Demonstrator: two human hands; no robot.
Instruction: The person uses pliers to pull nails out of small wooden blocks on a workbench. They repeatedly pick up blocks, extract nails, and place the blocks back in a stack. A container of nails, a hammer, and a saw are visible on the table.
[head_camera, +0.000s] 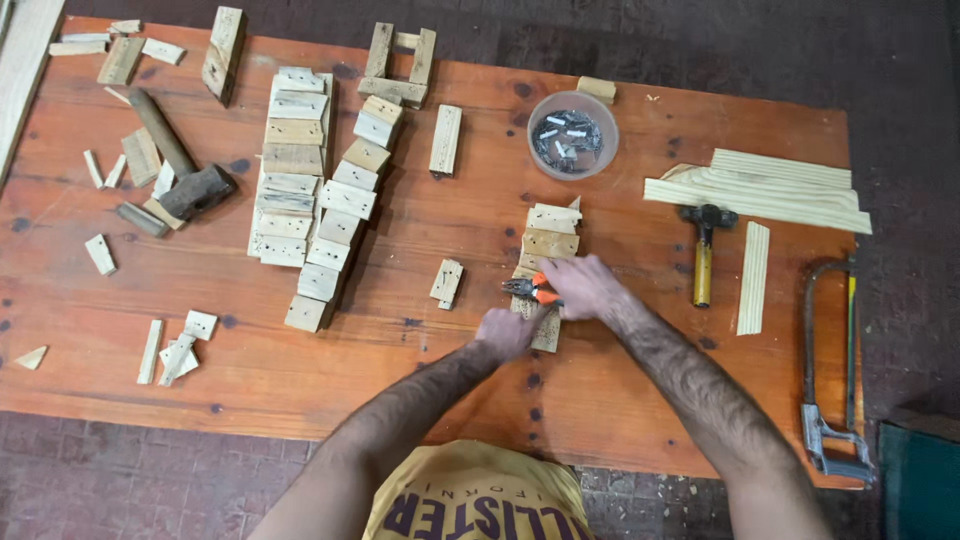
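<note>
- head view: the right hand (585, 285) is closed around orange-handled pliers (530, 289), jaws pointing left over a small wood block (545, 325) on the wooden table (620, 380).
- the left hand (508, 333) presses on that block's near end; its fingers look curled, hard to tell.
- just beyond, 1 short stack of blocks (550, 232); farther back, a round bowl of nails (572, 135).

Head view, steeply down over table (300, 350)
</note>
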